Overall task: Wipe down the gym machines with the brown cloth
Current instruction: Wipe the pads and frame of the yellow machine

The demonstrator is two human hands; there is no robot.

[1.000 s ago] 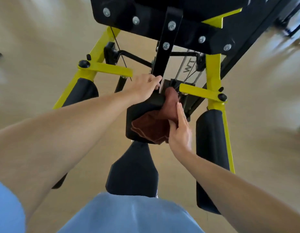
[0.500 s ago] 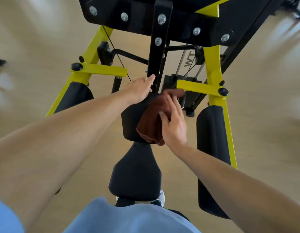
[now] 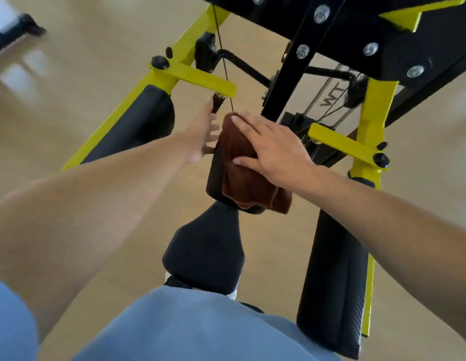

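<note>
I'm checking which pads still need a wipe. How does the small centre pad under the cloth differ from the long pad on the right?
The small centre pad is short, blocky and half covered by the brown cloth, pressed by the right hand. The long right pad is tall, narrow, bare and mounted along a yellow bar. Both are black padding.

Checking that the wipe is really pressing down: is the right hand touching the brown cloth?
Touching. The head view shows the right hand lying flat on the brown cloth, fingers spread, pressing it against the black pad.
</note>
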